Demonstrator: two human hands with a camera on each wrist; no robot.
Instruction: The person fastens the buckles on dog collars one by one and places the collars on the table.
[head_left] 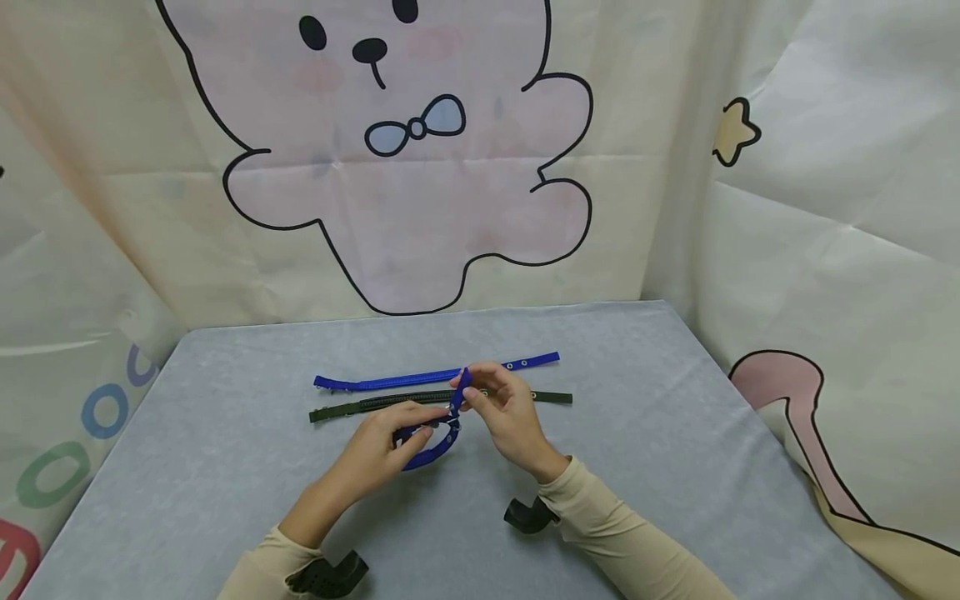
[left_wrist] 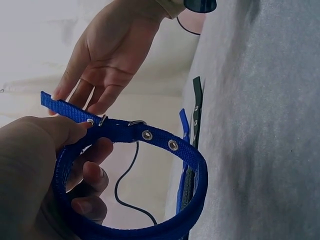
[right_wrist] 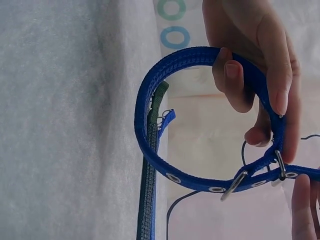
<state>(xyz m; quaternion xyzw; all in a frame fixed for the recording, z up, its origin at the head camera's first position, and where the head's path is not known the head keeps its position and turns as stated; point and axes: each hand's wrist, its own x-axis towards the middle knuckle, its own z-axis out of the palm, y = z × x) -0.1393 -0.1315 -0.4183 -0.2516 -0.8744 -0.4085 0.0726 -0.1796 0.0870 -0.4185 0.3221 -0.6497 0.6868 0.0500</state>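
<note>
A blue collar [head_left: 438, 454] with metal eyelets is looped into a ring, its end threaded through the metal buckle [right_wrist: 280, 165]. My left hand [head_left: 375, 450] pinches the band beside the buckle, thumb on one side and fingers inside the loop, as the left wrist view shows. With thumb and fingertips my right hand [head_left: 513, 417] holds the free strap end [left_wrist: 65, 107] that sticks out past the buckle. A metal D-ring [right_wrist: 234, 186] sits on the band near the buckle. Both hands hold the collar above the grey cloth-covered table.
Behind the hands, a second blue collar [head_left: 397, 382] lies stretched out on the table [head_left: 225, 467]. A dark green collar [head_left: 337, 411] lies just nearer, roughly parallel to it. Printed curtains [head_left: 615, 283] hang at the table's back and sides.
</note>
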